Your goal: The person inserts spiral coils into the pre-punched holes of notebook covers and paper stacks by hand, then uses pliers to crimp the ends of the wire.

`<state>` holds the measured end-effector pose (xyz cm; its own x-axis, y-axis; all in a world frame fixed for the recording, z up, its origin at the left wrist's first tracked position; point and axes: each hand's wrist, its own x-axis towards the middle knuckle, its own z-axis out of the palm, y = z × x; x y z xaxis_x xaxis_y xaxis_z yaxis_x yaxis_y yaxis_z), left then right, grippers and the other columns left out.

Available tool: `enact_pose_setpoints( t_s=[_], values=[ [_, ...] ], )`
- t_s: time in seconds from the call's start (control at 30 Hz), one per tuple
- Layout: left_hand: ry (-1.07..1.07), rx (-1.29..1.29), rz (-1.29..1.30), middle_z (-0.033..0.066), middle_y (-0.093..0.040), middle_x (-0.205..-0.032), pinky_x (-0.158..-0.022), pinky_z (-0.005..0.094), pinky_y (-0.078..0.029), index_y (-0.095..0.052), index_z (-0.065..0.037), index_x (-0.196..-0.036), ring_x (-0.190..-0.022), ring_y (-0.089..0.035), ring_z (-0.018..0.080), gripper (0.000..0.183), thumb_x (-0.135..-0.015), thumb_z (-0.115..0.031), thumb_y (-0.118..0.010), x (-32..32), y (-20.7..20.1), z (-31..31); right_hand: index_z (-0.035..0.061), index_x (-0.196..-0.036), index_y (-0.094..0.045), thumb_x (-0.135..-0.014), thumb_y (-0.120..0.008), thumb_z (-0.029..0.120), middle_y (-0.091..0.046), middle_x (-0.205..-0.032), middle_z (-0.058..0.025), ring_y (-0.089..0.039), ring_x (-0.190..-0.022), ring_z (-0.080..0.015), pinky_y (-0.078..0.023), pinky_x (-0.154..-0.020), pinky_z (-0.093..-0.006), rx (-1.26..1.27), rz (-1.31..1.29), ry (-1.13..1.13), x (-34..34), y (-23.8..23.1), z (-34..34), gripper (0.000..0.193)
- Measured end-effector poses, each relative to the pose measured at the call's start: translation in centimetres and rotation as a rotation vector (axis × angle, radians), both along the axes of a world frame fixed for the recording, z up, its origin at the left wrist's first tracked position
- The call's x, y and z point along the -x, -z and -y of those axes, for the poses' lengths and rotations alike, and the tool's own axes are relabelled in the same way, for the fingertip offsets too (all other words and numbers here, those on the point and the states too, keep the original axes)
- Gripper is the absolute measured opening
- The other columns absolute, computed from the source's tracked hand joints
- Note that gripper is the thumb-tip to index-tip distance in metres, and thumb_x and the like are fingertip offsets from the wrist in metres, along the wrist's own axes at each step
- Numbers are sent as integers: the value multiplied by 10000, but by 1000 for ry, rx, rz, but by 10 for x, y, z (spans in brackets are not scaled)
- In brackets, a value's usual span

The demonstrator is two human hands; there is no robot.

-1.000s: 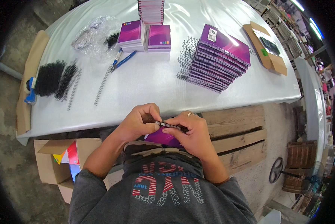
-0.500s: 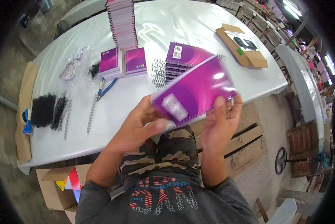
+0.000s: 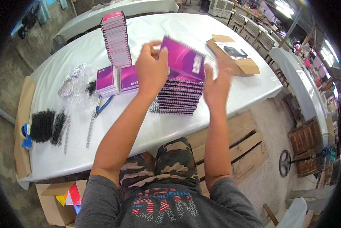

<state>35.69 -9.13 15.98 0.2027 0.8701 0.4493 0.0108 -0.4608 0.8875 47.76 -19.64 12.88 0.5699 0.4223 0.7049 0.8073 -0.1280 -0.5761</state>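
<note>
— Purple notebook (image 3: 182,59) swung outward, turned spiral edge away, over the spiral-bound stack (image 3: 178,100) on the table (image 3: 166,129).
— Both hands on it?
— Left hand (image 3: 153,70) grasps its left edge; right hand (image 3: 218,83), blurred, its right.
— So it's resting there?
— Can't tell; neither's released it.

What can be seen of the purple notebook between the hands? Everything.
The purple coil-bound notebook has a glossy-looking cover with pink curves, a white label near its right edge, and dark coils along its far edge. It looks closed, slanting down to the right in the picture, over the notebook stack; whether it rests there is unclear. The left hand is at its left edge, the right hand, blurred, at its right; exact contact is unclear.
</note>
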Motion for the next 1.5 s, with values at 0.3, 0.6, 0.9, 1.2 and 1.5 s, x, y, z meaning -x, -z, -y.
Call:
enact_pose_setpoints(
  t_s=[0.3,0.6,0.9,1.2,1.5],
  values=[
    [-124,-307,-91,109,-592,-794,-640,323,-436,-602,-9,-762,-681,-551,214,223,-848,-215,-589,2,62,-7,-12,-919,-622,-877,-568,157,-594,-983,-143,-550,-952,-243,-439,-847,-327,-542,-375,-94,20,49,-25,183],
    [-99,-124,-45,88,-591,-684,-548,284,-411,-591,-27,-768,-601,-533,157,229,-798,-237,-678,15,57,-8,23,-793,-616,-785,-683,103,-551,-788,-51,-481,-708,-147,-410,-632,-276,-615,-199,5,20,53,-29,105],
    [-146,-747,-747,151,-660,-923,-751,370,-493,-592,-54,-1109,-846,-635,314,295,-864,-215,-549,94,159,-134,2,-914,-589,-867,-544,102,-571,-904,-63,-503,-785,-159,-401,-744,-287,-557,-111,-293,96,75,1,119],
    [9,-254,-590,191,-631,-904,-720,387,-466,-606,-22,-1034,-808,-608,349,222,-884,-147,-500,158,86,-38,4,-1165,-515,-955,-316,467,-614,-996,-129,-600,-923,-244,-480,-792,-335,16,-1759,-1149,130,116,-8,547],
    [97,-21,-131,114,-593,-1051,-814,260,-420,-534,-12,-1123,-951,-560,190,359,-764,-30,-519,231,94,30,0,-1074,-533,-904,-533,141,-631,-980,-59,-615,-926,-228,-495,-817,-337,249,-1444,-1296,131,116,-13,221]
  ],
)
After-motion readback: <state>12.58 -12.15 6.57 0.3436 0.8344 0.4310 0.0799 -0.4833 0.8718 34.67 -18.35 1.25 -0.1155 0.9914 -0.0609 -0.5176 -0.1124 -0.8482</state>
